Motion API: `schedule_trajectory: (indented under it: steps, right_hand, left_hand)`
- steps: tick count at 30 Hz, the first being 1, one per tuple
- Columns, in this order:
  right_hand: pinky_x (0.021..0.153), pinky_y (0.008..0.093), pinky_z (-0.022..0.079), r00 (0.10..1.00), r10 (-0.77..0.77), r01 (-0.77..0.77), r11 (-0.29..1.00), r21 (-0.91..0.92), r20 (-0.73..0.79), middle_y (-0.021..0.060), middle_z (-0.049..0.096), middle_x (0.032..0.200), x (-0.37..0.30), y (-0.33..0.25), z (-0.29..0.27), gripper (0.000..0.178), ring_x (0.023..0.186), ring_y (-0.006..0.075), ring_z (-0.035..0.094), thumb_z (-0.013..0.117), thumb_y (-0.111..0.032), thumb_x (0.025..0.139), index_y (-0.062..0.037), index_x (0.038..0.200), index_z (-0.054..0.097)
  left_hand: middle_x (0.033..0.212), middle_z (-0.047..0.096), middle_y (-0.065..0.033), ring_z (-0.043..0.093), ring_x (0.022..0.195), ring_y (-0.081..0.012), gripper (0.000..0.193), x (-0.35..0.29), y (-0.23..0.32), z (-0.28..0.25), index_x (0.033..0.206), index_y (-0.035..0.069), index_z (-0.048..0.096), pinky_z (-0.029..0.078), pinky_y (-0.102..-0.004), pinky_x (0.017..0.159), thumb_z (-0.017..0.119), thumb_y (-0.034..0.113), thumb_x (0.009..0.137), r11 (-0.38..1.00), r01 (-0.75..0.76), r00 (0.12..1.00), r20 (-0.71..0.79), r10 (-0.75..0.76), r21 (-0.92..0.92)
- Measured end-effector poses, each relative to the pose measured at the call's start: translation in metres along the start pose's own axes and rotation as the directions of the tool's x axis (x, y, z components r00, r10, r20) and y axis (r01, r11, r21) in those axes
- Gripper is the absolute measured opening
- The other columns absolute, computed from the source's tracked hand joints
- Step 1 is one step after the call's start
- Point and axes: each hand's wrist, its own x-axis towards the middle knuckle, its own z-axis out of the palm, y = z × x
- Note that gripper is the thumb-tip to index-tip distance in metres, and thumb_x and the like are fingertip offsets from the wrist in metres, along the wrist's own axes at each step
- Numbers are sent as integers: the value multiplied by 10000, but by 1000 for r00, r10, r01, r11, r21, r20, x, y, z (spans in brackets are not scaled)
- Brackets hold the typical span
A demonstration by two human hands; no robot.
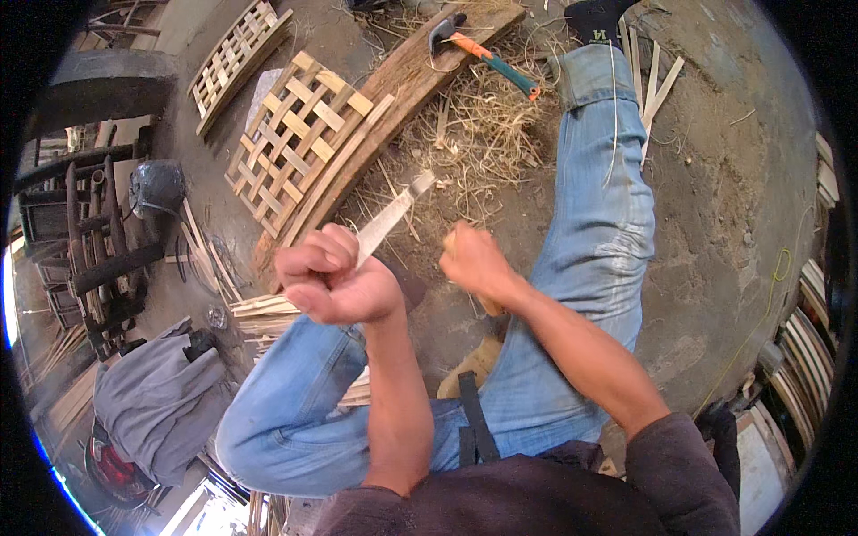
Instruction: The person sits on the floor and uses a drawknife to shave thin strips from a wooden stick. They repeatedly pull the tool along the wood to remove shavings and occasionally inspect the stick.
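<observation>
My left hand (332,275) is closed, palm turned up, around a flat pale wooden strip (386,221). The strip slants up and to the right, and its narrow far end has a rough, frayed look. To the right of it, my right hand (480,262) makes a fist, slightly blurred. A yellowish piece shows just below this fist, but I cannot make out what it is. Both hands are above the ground between my legs, apart from each other. Thin curled shavings (492,134) lie in a heap beyond them.
A thick wooden plank (411,89) runs diagonally ahead, bearing a hammer (483,61) at its far end. Beside it lies a woven slat panel (299,134); another panel (237,62) is farther left. Grey cloth (165,402) lies at left, loose slats (657,85) beyond my right foot.
</observation>
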Motion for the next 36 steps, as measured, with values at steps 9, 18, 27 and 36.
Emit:
schedule_trajectory:
  steps: [9,18,27,36]
  right_hand:
    - [783,508,514,1000,-29,29,999,19,-9,304,644,848,7,11,1,392,850,477,632,629,-160,761,60,1071,533]
    - [728,546,515,971,-231,226,972,71,65,291,638,776,-27,-25,11,321,797,472,641,604,-154,810,28,1055,507]
    - [734,519,518,980,-156,162,986,-40,125,294,646,816,-3,-11,11,322,814,464,643,613,-152,782,46,1024,534]
    - [744,527,520,960,-195,220,969,-109,200,271,652,798,-15,-41,5,292,817,456,650,630,-148,800,41,983,503]
  left_hand:
    - [552,275,19,226,467,-76,518,-1,-3,-5,738,83,393,169,-235,427,422,547,967,1000,-15,1000,-24,16,9]
    - [616,321,10,261,493,-87,444,17,-4,-24,772,118,388,188,-228,443,334,500,991,964,124,912,-410,-18,236]
    - [606,300,25,243,482,-73,431,26,-9,-29,753,121,387,169,-230,429,349,477,993,973,109,902,-433,-11,203]
    - [632,320,19,256,478,-75,422,28,-10,-38,755,118,379,170,-234,415,319,449,1009,976,109,875,-484,-4,188]
